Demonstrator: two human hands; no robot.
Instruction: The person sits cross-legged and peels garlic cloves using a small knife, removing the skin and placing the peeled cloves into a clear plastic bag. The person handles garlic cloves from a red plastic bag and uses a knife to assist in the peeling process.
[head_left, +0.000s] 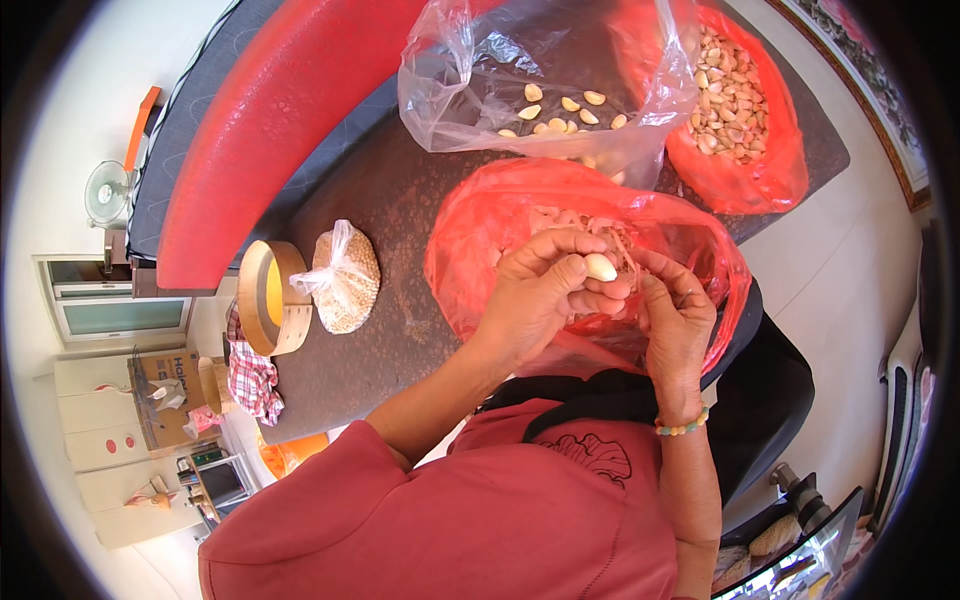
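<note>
My left hand (551, 289) pinches a pale peeled garlic clove (601, 267) between thumb and fingers. Close to its right, my right hand (675, 307) has thumb and index finger together; a thin strip of skin seems to be at its fingertips. Both hands are over an open red plastic bag (472, 225) holding papery garlic skins (570, 221). Beyond it, a clear plastic bag (435, 112) holds peeled cloves (589, 116). At the upper right, another red bag (787, 169) is full of unpeeled-looking garlic cloves (727, 97).
The bags rest on a dark patterned table (405, 300). Left on it are a tied clear bag of beans or grain (346, 289), a round wooden sieve (296, 330) and a plaid cloth (251, 375). A red-edged sofa (247, 135) runs along the table's far left side.
</note>
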